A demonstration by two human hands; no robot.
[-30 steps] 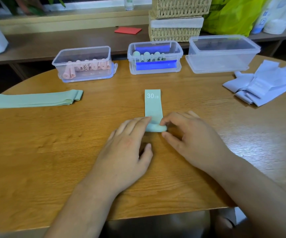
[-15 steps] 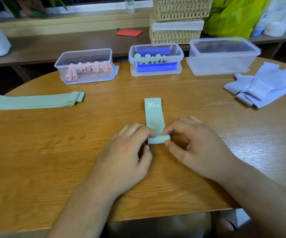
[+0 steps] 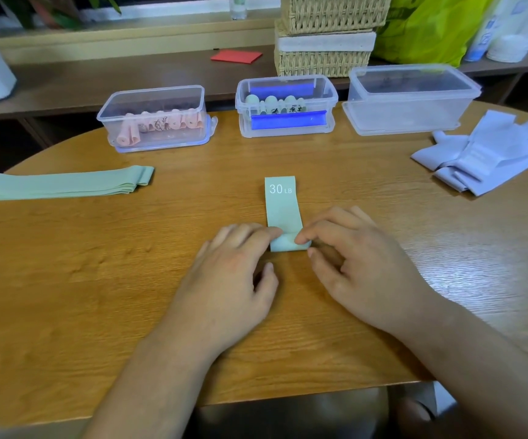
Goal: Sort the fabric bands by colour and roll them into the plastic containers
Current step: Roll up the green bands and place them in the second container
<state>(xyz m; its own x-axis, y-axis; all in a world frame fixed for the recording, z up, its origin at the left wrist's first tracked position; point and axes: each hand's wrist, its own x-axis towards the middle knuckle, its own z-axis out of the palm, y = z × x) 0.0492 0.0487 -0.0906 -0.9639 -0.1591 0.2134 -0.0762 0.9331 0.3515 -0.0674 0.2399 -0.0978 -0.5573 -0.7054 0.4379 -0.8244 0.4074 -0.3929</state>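
Head camera looks down on one round brown wooden table (image 3: 66, 280). Three see-through plastic boxes stand along its far side. One big see-through plastic box (image 3: 411, 99) on the right looks empty. One smaller see-through box on the left (image 3: 161, 101) holds pink fabric rolls (image 3: 161, 125), about six, but they are packed too close to count well. One smaller see-through box in the middle (image 3: 288, 130) holds pale green rolls (image 3: 270, 103), about four, between two blue strips (image 3: 288, 120).

One loose pile of pale purple fabric bands (image 3: 490, 153) lies on the right. One neat stack of long green fabric bands (image 3: 60, 185) lies on the left. I cannot count the bands in either.

Two bare hands meet in the middle of the table. The left hand (image 3: 234, 280) presses its fingertips down on one end of a little roll, thumb off it. The right hand (image 3: 360, 267) pinches the other end between first finger and thumb.

That roll is the near end of one mint-green fabric band (image 3: 283, 210) marked 30 LB. The rest of it lies flat on the table, pointing away from the person. It looks thin, light, soft and stretchy. I think the roll will want to spring open. It is best held at both ends of the roll and squeezed gently when lifted.
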